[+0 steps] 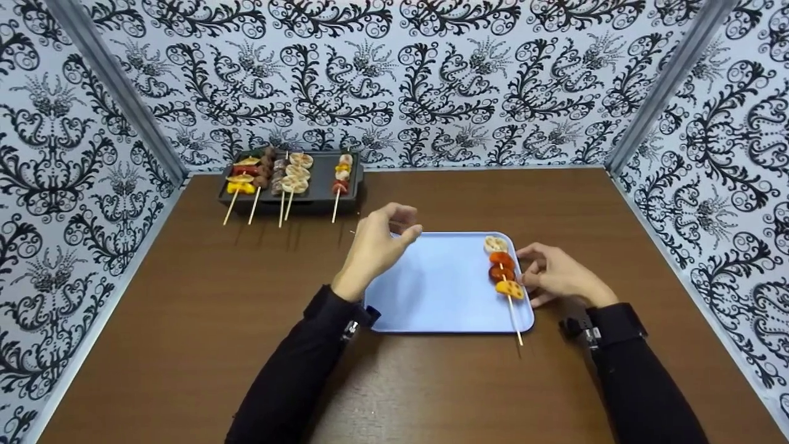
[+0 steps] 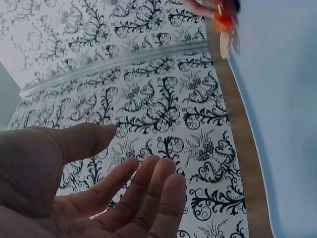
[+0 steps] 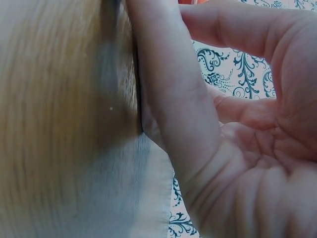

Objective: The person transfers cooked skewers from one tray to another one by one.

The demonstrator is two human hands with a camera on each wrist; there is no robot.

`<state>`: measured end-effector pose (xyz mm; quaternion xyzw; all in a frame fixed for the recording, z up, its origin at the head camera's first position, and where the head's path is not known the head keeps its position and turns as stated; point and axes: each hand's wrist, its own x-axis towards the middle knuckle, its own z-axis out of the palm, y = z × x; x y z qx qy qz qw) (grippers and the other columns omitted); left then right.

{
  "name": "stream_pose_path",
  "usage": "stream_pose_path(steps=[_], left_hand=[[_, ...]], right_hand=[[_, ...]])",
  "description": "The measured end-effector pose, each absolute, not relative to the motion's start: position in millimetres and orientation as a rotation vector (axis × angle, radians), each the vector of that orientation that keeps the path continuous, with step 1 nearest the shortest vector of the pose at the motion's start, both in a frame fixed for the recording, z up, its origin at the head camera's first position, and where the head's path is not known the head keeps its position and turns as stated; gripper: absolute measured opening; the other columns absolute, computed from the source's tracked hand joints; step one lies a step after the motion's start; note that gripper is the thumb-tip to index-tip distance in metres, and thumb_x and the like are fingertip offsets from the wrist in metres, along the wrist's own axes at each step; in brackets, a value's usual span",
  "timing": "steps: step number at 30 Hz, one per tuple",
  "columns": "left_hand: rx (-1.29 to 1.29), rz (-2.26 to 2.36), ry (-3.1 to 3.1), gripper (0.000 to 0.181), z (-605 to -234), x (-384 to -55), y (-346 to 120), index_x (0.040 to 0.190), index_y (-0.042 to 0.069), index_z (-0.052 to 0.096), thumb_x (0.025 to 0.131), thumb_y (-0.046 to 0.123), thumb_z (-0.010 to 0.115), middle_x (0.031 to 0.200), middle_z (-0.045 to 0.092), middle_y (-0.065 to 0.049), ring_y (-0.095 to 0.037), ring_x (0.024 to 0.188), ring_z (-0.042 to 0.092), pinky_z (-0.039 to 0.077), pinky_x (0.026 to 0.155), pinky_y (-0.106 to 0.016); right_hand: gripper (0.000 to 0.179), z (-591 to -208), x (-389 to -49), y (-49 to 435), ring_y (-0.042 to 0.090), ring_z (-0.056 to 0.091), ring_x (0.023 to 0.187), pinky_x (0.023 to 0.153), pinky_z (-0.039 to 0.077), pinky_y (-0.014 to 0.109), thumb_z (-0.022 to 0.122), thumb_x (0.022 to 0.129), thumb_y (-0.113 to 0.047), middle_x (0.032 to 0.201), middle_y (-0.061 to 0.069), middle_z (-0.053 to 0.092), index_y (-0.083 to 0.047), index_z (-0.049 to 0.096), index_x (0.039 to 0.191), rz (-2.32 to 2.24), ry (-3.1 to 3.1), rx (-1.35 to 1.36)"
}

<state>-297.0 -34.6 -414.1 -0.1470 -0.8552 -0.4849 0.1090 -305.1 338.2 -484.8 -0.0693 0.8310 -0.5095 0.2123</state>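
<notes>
A pale blue tray (image 1: 450, 277) lies on the wooden table. Along its right side is a skewer (image 1: 509, 288) with a pale round slice, orange-red pieces and a yellow piece; the stick's lower end passes over the front rim. My left hand (image 1: 379, 243) hovers by the tray's left edge, fingers loosely bent, thumb apart, holding nothing; the left wrist view shows its empty palm. Beside the tray's right rim is my right hand (image 1: 561, 274), fingers spread and slightly bent. Its fingertips are at the rim near the skewer; whether they touch the skewer is unclear.
A dark grill plate (image 1: 320, 179) stands at the back left, with several skewers across it, among them a skewer of pale slices (image 1: 297, 172) and one with red and yellow pieces (image 1: 342, 174). Patterned walls (image 1: 394, 80) enclose the table (image 1: 185, 345) at the back and sides.
</notes>
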Motion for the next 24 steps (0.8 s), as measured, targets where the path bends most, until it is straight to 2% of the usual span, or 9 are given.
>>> stream_pose_path(steps=[8, 13, 18, 24], left_hand=[[-0.383, -1.442, -2.464, 0.031, -416, -313, -51, 0.117, 0.007, 0.071, 0.09, 0.019, 0.079, 0.106, 0.074, -0.009, -0.019, 0.092, 0.069, 0.057, 0.085, -0.033], [-0.274, -1.459, -2.43, 0.028, -417, -322, -63, 0.114, 0.008, 0.073, 0.088, 0.017, 0.08, 0.105, 0.074, -0.009, -0.02, 0.091, 0.069, 0.055, 0.085, -0.033], [-0.15, -1.404, -2.425, 0.025, -421, -331, -76, 0.112, 0.015, 0.074, 0.088, 0.02, 0.08, 0.102, 0.075, -0.005, -0.017, 0.089, 0.068, 0.052, 0.082, -0.029], [-0.105, -1.367, -2.397, 0.034, -423, -337, -89, 0.121, 0.011, 0.07, 0.089, 0.017, 0.078, 0.106, 0.074, -0.007, -0.019, 0.09, 0.069, 0.054, 0.082, -0.032]], right_hand=[[0.057, -486, -304, 340, 0.037, 0.068, 0.084, 0.067, 0.06, 0.053, 0.067, 0.092, 0.0, 0.099, 0.027, 0.061, -0.003, 0.043, 0.143, -1.452, 2.285, -0.192], [0.057, -487, -304, 340, 0.037, 0.068, 0.084, 0.067, 0.06, 0.052, 0.067, 0.092, 0.0, 0.099, 0.026, 0.061, -0.002, 0.043, 0.144, -1.435, 2.299, -0.19], [0.057, -487, -304, 339, 0.037, 0.068, 0.084, 0.067, 0.06, 0.052, 0.067, 0.092, 0.001, 0.1, 0.027, 0.061, -0.003, 0.043, 0.144, -1.438, 2.296, -0.177], [0.058, -488, -305, 339, 0.037, 0.069, 0.084, 0.068, 0.06, 0.052, 0.068, 0.092, 0.0, 0.1, 0.027, 0.061, -0.002, 0.043, 0.144, -1.43, 2.3, -0.178]])
